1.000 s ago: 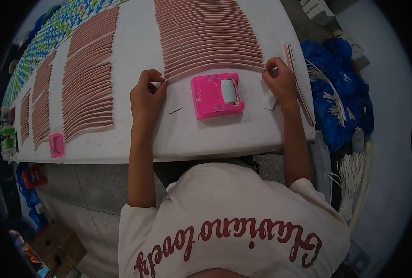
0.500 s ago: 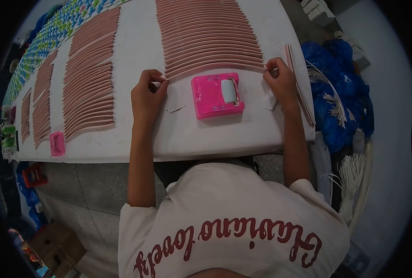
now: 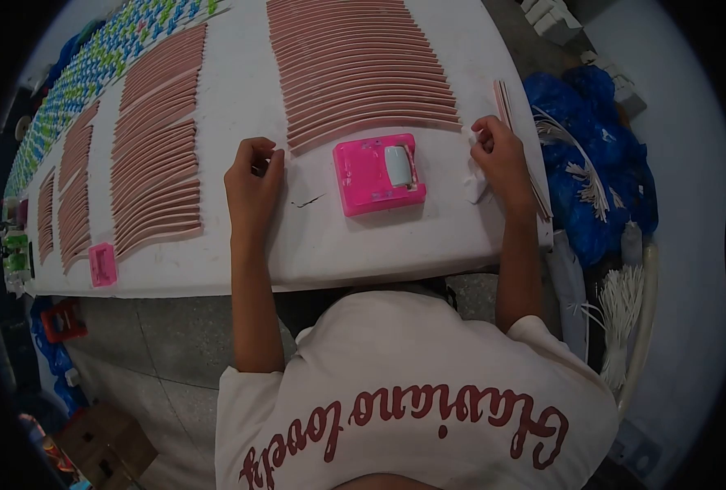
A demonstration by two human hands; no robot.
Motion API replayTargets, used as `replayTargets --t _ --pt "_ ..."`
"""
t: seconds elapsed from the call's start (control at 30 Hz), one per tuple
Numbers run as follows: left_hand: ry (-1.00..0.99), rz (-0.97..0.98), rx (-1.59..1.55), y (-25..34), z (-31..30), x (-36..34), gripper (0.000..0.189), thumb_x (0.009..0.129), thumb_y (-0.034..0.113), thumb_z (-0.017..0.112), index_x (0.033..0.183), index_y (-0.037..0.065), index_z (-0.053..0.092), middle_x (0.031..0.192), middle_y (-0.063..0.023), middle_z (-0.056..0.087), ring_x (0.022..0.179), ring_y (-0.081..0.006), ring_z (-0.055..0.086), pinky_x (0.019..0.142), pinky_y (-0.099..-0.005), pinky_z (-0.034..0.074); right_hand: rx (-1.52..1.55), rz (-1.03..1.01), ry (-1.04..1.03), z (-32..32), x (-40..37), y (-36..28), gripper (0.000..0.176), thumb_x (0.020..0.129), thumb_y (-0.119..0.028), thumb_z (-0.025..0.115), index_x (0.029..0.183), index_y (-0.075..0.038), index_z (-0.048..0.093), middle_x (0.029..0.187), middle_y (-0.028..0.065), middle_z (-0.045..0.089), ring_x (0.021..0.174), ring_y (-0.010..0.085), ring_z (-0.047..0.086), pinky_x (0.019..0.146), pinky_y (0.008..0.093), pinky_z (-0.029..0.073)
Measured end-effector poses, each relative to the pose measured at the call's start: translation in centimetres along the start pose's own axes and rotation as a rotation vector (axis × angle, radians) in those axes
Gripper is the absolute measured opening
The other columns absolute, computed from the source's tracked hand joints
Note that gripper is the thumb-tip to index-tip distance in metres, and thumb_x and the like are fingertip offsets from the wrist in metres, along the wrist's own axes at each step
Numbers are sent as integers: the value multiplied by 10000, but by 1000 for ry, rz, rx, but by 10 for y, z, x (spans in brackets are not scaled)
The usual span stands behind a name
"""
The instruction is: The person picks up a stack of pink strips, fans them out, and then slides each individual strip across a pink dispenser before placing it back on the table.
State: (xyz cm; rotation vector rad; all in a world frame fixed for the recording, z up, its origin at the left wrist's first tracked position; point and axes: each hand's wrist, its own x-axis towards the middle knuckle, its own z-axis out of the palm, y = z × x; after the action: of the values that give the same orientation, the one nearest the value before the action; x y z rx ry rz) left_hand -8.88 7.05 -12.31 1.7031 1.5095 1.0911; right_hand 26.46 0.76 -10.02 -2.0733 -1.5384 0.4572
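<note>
Rows of thin pink strips lie side by side on the white table. Just left of the nearest strip's left end is my left hand, its thumb and fingers apart with nothing between them. My right hand is near that strip's right end, fingers curled together; what they hold, if anything, is too small to make out. Between the hands sits a pink dispenser with a pale roll in it. A crumpled white piece lies beside my right hand.
More pink strips lie to the left, with a small pink box at the table's front edge. A bundle of strips runs along the right edge. Blue plastic bags and white cords are beyond the table's right side.
Both hands have drawn back from the ends of the nearest strip. My left hand has opened. The view has shifted slightly.
</note>
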Motion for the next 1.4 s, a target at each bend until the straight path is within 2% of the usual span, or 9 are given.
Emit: replayTargets --t 0.23,0.43,0.5,0.63,0.83,0.9,1.03,1.27,1.4 --pt "-27 -20 -3 1 -1 1 137 889 84 658 988 0 614 796 -44 633 688 -112 546 680 -255 477 -286 -13 192 -8 -56 -9 348 823 -89 710 1149 -20 613 911 139 636 880 252 660 821 381 545" --pt "-33 -29 -41 3 -1 0 128 901 91 644 980 -5 615 806 -39 630 700 -103 542 682 -253 473 -241 -3 -96 -39 -60 -3 204 858 -90 685 1046 -13 667 947 117 641 891 237 659 829 366 540" --pt "-34 -28 -42 5 -1 -1 129 908 99 643 986 0 613 812 -23 621 712 -87 541 679 -239 465 41 -64 -57 -56 -42 -13 125 869 -74 671 976 -10 684 949 109 650 850 206 656 783 318 536" --pt "-51 -26 -59 0 -4 -1 129 923 108 637 989 0 609 818 -12 611 727 -74 546 683 -227 460 3 -231 265 -67 48 -9 145 878 -108 688 986 -12 684 912 74 651 762 140 620 679 259 506" --pt "-30 -44 -132 -2 -5 -2 117 914 85 630 971 -16 615 798 -42 626 710 -101 542 694 -250 469 -215 -451 530 -49 180 45 347 886 -281 712 1136 -51 642 916 113 666 822 207 642 750 352 531" --pt "-26 -47 -131 0 -6 -1 119 915 87 632 970 -17 616 798 -41 625 708 -100 542 690 -247 467 -188 -363 533 -49 167 56 428 883 -358 706 1179 -60 623 925 144 683 815 249 654 768 390 533" --pt "-39 -56 -141 0 -3 -2 119 915 88 634 969 -17 621 797 -32 626 704 -95 538 680 -243 462 -166 249 39 -73 57 22 400 890 -350 692 1127 -31 650 981 159 692 856 247 669 775 333 529" --pt "-58 -37 -90 3 -3 -5 107 921 100 636 952 -3 634 778 -20 621 689 -83 528 669 -239 449 -179 268 87 -55 -31 45 319 834 -274 749 1025 -34 665 949 147 708 836 261 690 761 330 540" --pt "-138 59 -85 19 0 -17 286 850 150 724 1087 35 613 953 -48 651 807 -134 569 713 -274 458 -155 214 138 -50 -39 49 217 836 -184 743 984 -39 678 945 131 710 840 254 690 776 319 542"
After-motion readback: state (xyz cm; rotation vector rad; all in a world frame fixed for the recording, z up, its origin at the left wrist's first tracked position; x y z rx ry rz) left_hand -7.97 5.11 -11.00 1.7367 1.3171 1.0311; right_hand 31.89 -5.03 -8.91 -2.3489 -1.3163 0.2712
